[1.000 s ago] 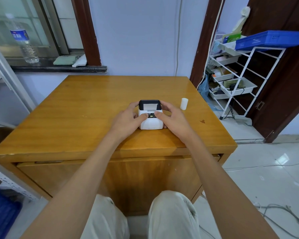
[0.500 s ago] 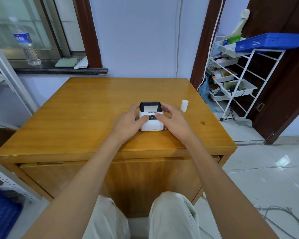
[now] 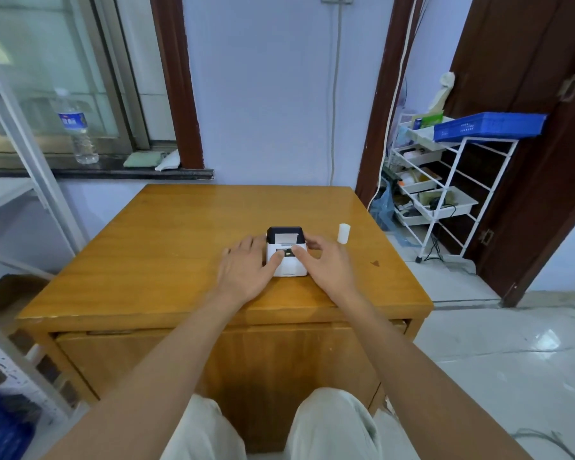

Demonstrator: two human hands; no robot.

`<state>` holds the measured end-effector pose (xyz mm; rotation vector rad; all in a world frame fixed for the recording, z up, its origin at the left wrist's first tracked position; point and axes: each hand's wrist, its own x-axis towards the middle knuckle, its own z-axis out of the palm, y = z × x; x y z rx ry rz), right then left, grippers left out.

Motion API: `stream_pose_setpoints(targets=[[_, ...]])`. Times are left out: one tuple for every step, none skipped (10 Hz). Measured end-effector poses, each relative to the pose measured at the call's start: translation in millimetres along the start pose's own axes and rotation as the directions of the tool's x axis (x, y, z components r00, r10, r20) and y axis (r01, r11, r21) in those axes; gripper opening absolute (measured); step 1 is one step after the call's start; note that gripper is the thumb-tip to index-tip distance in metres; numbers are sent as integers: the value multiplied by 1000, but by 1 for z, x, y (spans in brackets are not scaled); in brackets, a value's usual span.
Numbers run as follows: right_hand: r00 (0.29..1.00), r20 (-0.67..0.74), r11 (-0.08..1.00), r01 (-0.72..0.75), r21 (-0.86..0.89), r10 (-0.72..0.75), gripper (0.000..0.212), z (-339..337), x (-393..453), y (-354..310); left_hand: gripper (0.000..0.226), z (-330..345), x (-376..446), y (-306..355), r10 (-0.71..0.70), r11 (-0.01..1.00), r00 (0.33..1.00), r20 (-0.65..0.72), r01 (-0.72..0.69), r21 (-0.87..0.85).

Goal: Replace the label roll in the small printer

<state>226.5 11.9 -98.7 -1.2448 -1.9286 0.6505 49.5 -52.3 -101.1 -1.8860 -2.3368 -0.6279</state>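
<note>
A small white printer (image 3: 287, 262) with a black top stands near the middle of the wooden table (image 3: 166, 247). My left hand (image 3: 246, 270) rests against its left side, thumb on the front panel. My right hand (image 3: 326, 263) clasps its right side, fingers curled round the back and thumb on the front panel beside the left thumb. A white label roll (image 3: 343, 233) stands upright on the table, to the right of the printer and apart from both hands.
A white wire rack (image 3: 445, 197) with trays and a blue basket (image 3: 488, 126) stands to the right of the table by a dark door. A water bottle (image 3: 77, 127) is on the windowsill at left. A metal shelf frame (image 3: 30, 161) stands at left.
The view has tilted upward, so the table and hands sit lower in frame. Both hands stay on the printer; the left fingers have spread a little.
</note>
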Motion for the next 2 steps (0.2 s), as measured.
stream_pose_setpoints(targets=[[997,49,993,-71,99,66,56,-5,-6,4,75,1,-14,1,-51,995,998,-33,54,82],[985,113,958,-157,239,133,65,-15,-8,8,74,-4,-28,-9,-162,980,987,-7,161,120]])
